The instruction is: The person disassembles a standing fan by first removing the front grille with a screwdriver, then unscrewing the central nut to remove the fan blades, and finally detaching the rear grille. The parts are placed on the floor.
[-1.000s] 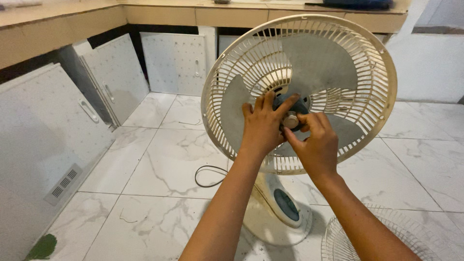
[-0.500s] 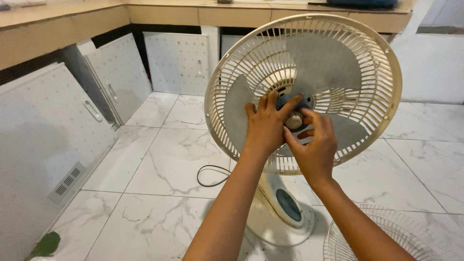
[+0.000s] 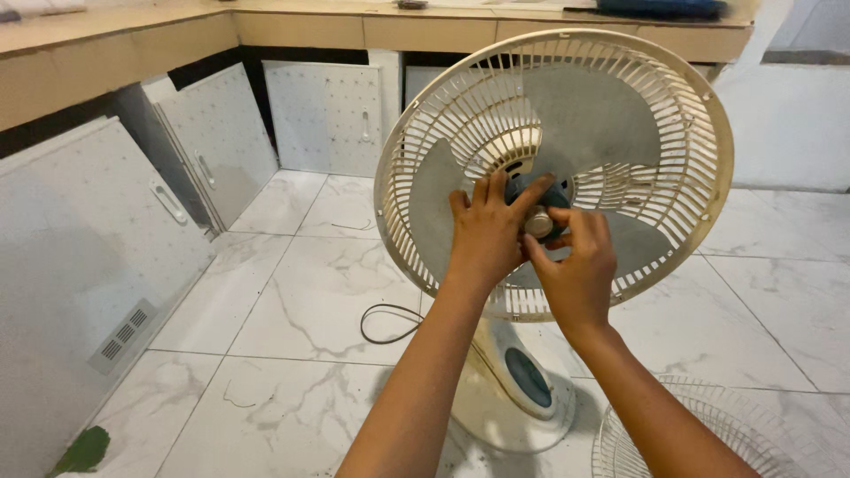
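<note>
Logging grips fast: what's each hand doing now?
Left hand: flat on the blade by the hub.
Right hand: pinching the hub knob.

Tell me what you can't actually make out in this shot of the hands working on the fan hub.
- Hub cap, head view: mostly covered by the right hand, so the grip is unclear.
- Blade hub: hidden behind the left hand.
- Loose grille: cut off by the bottom edge.
- Fan base: partly hidden by both forearms.
- Cable: its end runs behind the left arm.
</note>
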